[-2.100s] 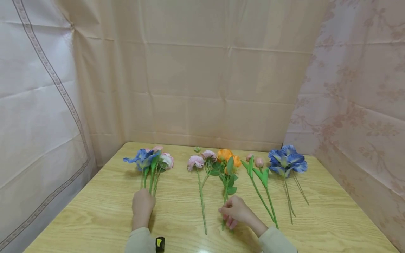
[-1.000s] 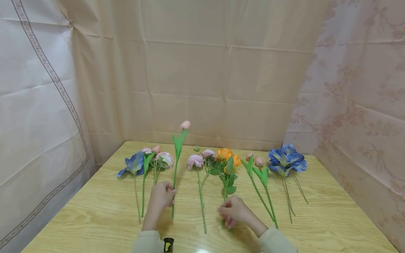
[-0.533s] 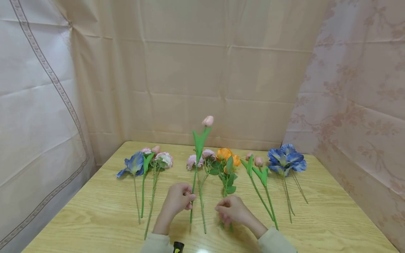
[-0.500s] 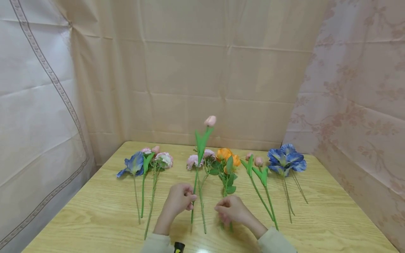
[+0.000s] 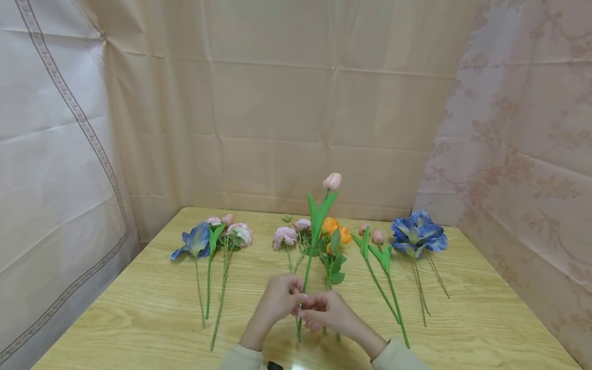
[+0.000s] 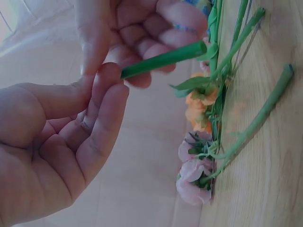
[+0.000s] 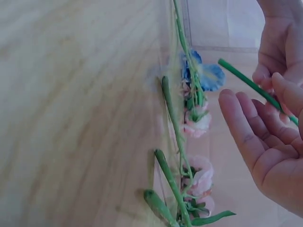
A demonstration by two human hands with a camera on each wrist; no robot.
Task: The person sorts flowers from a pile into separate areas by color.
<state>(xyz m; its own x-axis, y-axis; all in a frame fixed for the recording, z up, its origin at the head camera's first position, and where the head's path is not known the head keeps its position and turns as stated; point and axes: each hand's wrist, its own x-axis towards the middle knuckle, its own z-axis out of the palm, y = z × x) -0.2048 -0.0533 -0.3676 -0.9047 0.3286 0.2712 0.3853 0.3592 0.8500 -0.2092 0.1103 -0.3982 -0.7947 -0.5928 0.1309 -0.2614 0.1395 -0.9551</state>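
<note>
A pink tulip [image 5: 332, 181] on a long green stem [image 5: 306, 272] stands nearly upright above the wooden table [image 5: 139, 308]. My left hand [image 5: 296, 299] pinches the stem low down between thumb and fingers; in the left wrist view the left hand [image 6: 102, 82] pinches the stem [image 6: 161, 59] in close-up. My right hand [image 5: 309, 313] meets it from the right. In the right wrist view the right hand [image 7: 255, 101] has loosely bent fingers, and the stem [image 7: 246, 82] runs between thumb and fingers without being clasped.
Flowers lie in a row on the table: a blue one [image 5: 194, 240] and a pink-white one [image 5: 241, 234] at left, pink blooms [image 5: 287, 236], an orange flower [image 5: 342, 235], two tulips [image 5: 376, 246] and blue flowers [image 5: 418, 234] at right. Cloth hangs behind and on both sides.
My left hand lifted the tulip out of the left bunch and carried it rightward, upright. My right hand left the orange flower's stem and moved left to meet it.
</note>
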